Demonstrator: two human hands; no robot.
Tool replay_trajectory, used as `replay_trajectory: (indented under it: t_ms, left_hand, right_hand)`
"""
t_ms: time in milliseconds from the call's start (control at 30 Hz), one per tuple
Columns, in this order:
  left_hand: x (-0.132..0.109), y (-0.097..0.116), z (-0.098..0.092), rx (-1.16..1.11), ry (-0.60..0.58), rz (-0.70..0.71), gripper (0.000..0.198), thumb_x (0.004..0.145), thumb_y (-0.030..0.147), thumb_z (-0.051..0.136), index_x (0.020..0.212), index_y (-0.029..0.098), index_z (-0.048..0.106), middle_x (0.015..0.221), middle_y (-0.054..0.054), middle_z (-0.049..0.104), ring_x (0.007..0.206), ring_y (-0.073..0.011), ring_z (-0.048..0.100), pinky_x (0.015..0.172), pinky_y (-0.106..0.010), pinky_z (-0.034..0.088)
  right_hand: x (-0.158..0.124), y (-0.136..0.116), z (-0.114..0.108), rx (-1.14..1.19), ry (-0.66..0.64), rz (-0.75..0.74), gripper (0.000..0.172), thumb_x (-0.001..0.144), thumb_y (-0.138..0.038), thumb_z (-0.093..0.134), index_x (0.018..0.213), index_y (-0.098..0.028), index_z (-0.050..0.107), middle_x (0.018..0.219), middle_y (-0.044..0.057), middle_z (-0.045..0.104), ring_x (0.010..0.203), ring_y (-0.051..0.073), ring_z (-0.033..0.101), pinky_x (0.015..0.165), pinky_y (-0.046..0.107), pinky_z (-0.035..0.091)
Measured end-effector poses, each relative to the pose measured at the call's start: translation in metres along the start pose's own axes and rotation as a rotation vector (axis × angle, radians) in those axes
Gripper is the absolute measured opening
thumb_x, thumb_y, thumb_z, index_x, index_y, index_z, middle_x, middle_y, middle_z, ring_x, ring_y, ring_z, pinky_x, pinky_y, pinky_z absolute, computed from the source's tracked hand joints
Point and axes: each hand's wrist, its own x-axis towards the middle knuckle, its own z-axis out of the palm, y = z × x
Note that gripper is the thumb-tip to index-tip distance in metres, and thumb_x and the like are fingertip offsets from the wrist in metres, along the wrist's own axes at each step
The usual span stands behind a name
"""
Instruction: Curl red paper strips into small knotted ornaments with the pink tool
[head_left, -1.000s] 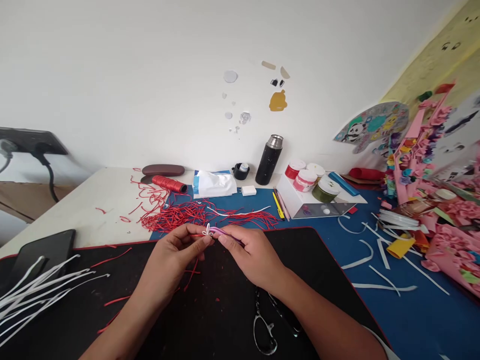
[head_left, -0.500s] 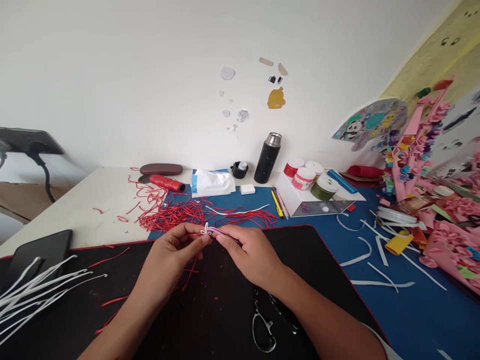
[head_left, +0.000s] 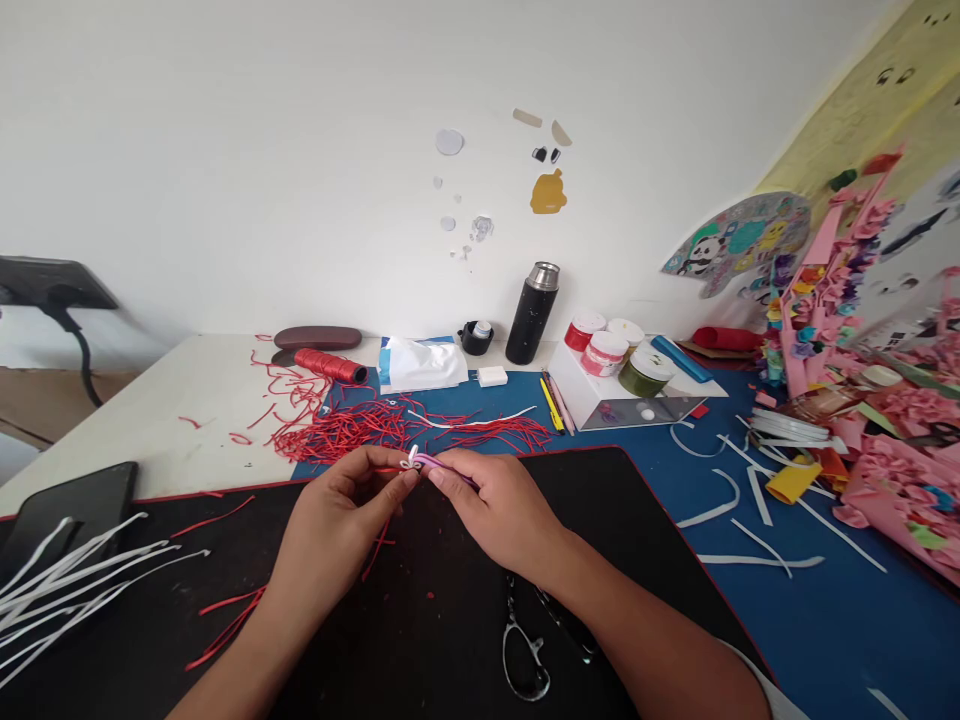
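Strip flower (head_left: 415, 461) sits pinched between left hand (head_left: 334, 520) and right hand (head_left: 499, 510).

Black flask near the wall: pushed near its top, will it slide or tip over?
The black flask stands upright, tall and narrow, so a high push would probably tip it. Once down, its round body would likely roll. Its metal cap suggests a rigid shell.

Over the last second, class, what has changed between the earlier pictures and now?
Nothing visibly moved. The left hand and right hand still pinch the small white looped paper ornament with its purple strip above the black mat; the metal scissors and loose red paper strips lie as before.
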Motion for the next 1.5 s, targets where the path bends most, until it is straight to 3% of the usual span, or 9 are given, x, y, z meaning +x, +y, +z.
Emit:
replay_trajectory:
  t_ms: [500, 833, 1233, 1500]
  left_hand:
    - [0.0009, 0.0023, 0.0009, -0.005, 0.001, -0.013, 0.048, 0.070, 0.065, 0.091, 0.094, 0.025, 0.077, 0.083, -0.005, 0.080, 0.073, -0.0231, 0.065, 0.060, -0.030, 0.042]
    - [-0.0032, 0.0004, -0.0005, 0.143, -0.017, 0.026, 0.044, 0.078, 0.064, 0.082, 0.094, 0.024, 0.075, 0.085, -0.004, 0.080, 0.073, -0.0230, 0.066, 0.065, -0.031, 0.046]
    - [-0.0039, -0.0002, 0.0015, 0.232, -0.005, 0.016, 0.046, 0.077, 0.067, 0.079, 0.094, 0.024, 0.074, 0.077, -0.003, 0.080, 0.063, -0.0209, 0.062, 0.058, -0.030, 0.045]
    - [-0.0010, -0.0021, 0.0016, 0.180, 0.005, 0.045, 0.044, 0.078, 0.062, 0.081, 0.101, 0.024, 0.076, 0.084, -0.005, 0.083, 0.073, -0.0246, 0.071, 0.063, -0.031, 0.048]
  right_hand:
    - [-0.0002, 0.0002, 0.0001, 0.004, 0.002, -0.002, 0.034, 0.112, -0.043, 0.053, 0.100, -0.023, 0.077, 0.074, -0.001, 0.063, 0.066, 0.016, 0.051, 0.063, 0.030, 0.031]
    - [0.0002, 0.0011, -0.0004, -0.102, 0.029, -0.041, 0.030, 0.113, -0.037, 0.054, 0.100, -0.022, 0.077, 0.077, 0.000, 0.068, 0.067, 0.015, 0.054, 0.064, 0.028, 0.033]
    - [-0.0002, 0.0005, 0.0005, -0.187, 0.034, -0.037, 0.028, 0.112, -0.033, 0.055, 0.095, -0.021, 0.072, 0.075, -0.001, 0.066, 0.064, 0.014, 0.051, 0.062, 0.029, 0.028]
    - [-0.0001, 0.0006, 0.0016, -0.162, 0.017, -0.001, 0.030, 0.113, -0.037, 0.053, 0.098, -0.021, 0.075, 0.075, 0.000, 0.067, 0.065, 0.014, 0.054, 0.063, 0.030, 0.028]
